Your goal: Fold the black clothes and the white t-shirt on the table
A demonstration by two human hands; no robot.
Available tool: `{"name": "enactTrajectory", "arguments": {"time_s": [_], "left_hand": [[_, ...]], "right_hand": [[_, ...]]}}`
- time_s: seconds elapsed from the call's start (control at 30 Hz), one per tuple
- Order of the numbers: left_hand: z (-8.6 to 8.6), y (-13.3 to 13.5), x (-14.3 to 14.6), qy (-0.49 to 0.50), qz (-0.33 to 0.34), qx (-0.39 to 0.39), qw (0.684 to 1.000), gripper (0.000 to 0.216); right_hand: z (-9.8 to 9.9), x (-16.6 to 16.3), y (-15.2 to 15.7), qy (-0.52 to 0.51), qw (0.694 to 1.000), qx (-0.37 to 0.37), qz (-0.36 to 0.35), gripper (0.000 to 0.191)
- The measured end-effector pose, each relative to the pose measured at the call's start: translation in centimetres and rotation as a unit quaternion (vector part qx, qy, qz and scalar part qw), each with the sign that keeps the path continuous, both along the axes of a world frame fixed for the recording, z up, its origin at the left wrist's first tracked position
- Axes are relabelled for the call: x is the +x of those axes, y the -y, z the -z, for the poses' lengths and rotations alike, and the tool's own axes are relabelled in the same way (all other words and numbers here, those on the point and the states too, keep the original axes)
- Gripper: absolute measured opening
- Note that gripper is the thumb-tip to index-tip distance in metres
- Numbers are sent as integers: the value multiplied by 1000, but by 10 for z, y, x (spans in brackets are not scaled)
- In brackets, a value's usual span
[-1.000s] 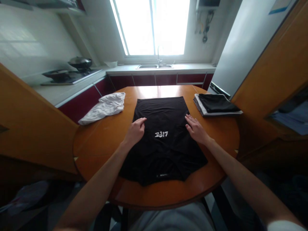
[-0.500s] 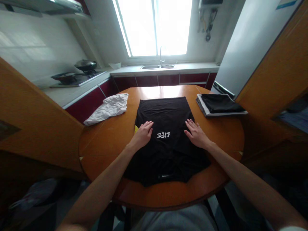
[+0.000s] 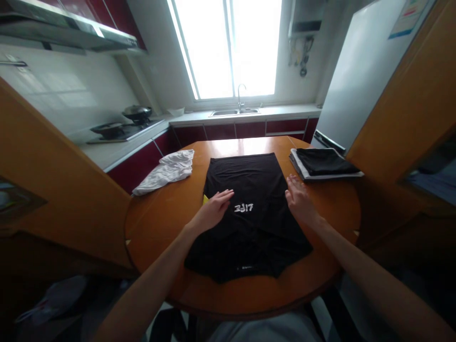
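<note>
on table (image 3: 153, 230), black garment (image 3: 260, 183), upside-down "life" print (image 3: 243, 208)

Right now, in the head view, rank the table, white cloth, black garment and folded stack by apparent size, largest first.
1. Table
2. Black garment
3. White cloth and folded stack: too alike to rank

Home kitchen, by the looks: dbl s/s sink (image 3: 225, 113) w/ faucet (image 3: 239, 97) under window (image 3: 206, 47), hob (image 3: 128, 133) w/ lidded wok (image 3: 137, 113), range hood (image 3: 71, 33) above, wall-mtd water heater (image 3: 305, 19), fridge (image 3: 363, 80) on R, white c'top (image 3: 195, 116), dk red cabs (image 3: 220, 132).
</note>
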State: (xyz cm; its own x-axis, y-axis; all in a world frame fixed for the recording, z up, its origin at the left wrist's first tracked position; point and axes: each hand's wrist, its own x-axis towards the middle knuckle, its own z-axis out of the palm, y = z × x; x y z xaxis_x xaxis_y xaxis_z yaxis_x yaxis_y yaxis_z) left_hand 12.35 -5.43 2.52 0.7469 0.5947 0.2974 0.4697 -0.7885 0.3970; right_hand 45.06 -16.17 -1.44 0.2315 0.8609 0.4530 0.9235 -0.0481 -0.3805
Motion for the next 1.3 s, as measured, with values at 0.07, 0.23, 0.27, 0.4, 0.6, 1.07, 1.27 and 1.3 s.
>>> {"name": "enactTrajectory", "arguments": {"time_s": [0.07,0.23,0.27,0.4,0.6,1.07,1.27,1.3], "left_hand": [[2,-1,-11,11,-68,10,998,45],[42,9,-19,-67,-151,55,985,53],[50,11,-19,-97,-150,59,982,57],[68,13,-16,-166,-148,76,972,68],[63,13,-18,-189,-145,71,969,81],[49,0,-26,-77,-227,67,969,69],[63,-12,-38,-171,-250,5,953,75],[64,-11,-37,-175,-253,4,952,75]], "right_hand": [[1,-14,3,26,999,-12,-41,59],[20,-47,4,82,986,-106,-94,62],[24,-50,4,88,983,-131,-94,64],[31,-50,2,101,974,-182,-85,72],[28,-49,2,100,972,-193,-84,77],[21,-21,-8,42,992,-120,-5,81],[37,-4,-13,53,977,-206,7,80],[38,-4,-13,53,977,-207,8,80]]}}
